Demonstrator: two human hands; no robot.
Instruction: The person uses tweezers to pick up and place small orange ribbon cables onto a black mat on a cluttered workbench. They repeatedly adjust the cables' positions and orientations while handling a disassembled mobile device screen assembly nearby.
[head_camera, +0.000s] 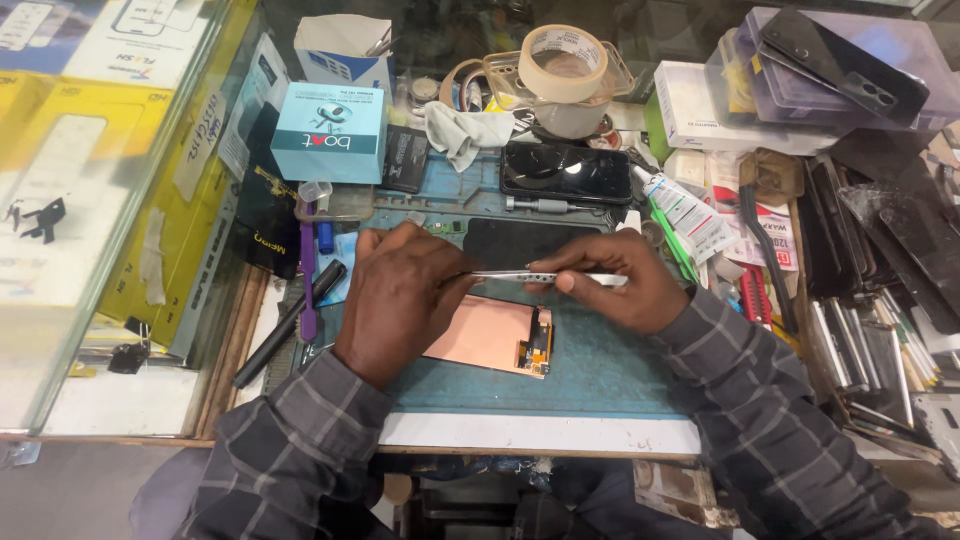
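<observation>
Both hands meet at mid-frame over the blue mat (600, 370). My right hand (625, 280) is closed in a pinch on the tweezers (545, 277), whose long axis runs almost level across the picture, tips pointing left toward my left hand (400, 300). That left hand is curled, fingers bent down; whether it grips anything under the fingertips I cannot tell, though the tweezer tips end right at its thumb side. Just below the tweezers, lower centre, lies the copper-backed screen (490, 335), slightly tilted, its left part hidden under my left hand, its connector end with orange parts toward the right. The left hand is the nearer one to it. Above, a dark phone (565, 172) lies flat, with a roll of tape (563, 62) behind it and a blue box (330, 132) at upper left. Open mat shows to the lower right of the screen; the right side of the frame is crowded with a glue tube (690, 212) and stacked parts, the left with a black pen (290, 322)
</observation>
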